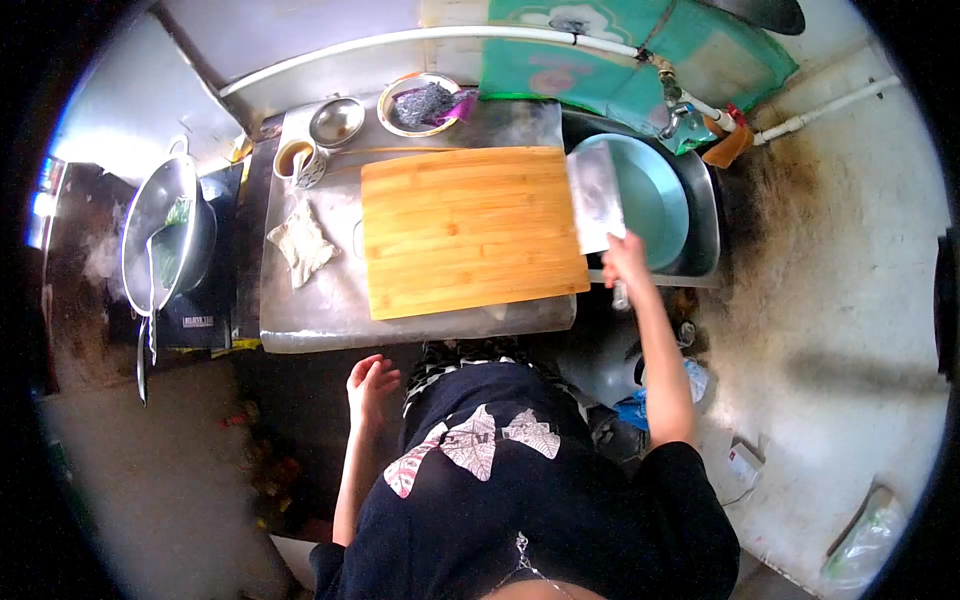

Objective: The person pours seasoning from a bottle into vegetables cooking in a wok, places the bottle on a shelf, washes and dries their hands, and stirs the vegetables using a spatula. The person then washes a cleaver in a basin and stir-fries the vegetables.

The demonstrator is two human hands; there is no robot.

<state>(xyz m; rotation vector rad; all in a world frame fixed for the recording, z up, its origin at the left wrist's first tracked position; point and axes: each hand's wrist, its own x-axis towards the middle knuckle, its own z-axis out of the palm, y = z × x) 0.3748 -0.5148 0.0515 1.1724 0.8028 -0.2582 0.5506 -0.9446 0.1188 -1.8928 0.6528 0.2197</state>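
A cleaver (597,200) with a broad, bright blade is in my right hand (625,260), whose fingers are wrapped round its handle. The blade lies over the gap between the wooden cutting board (470,230) and the pale blue basin (655,200); whether it touches either one I cannot tell. The board's top is bare. My left hand (372,384) hangs in front of the counter edge with loosely bent fingers slightly apart and nothing in them.
The basin stands in a metal sink (708,235) under a tap (683,122). On the steel counter (330,325) are a cloth (302,243), a cup (296,160), a metal bowl (337,122) and a bowl with a scourer (424,102). A steaming wok (200,240) with greens stands left.
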